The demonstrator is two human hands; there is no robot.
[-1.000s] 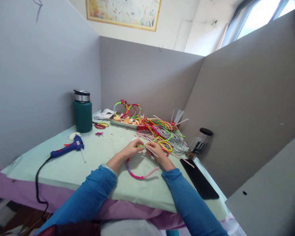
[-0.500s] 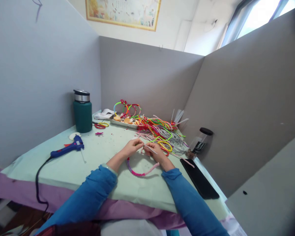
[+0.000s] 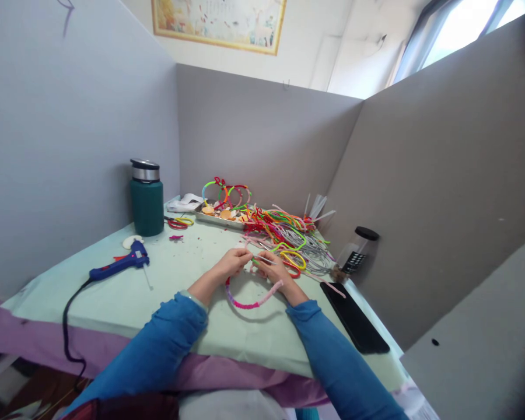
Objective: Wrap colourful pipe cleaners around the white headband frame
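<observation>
Pink-and-purple fuzzy pipe-cleaner hoop (image 3: 250, 302) lay as an arc just below centre of the frame on the pale green table cover (image 3: 126, 297), its ends rising to the hands. Left hand (image 3: 231, 263) and right hand (image 3: 275, 269) met above it, fingers pinched shut on a thin green pipe cleaner (image 3: 257, 259) (probably so it could be held taut between them). Loose coloured pipe cleaners (image 3: 289, 233) were heaped just beyond, upper right of the hands, likely for easy reach.
</observation>
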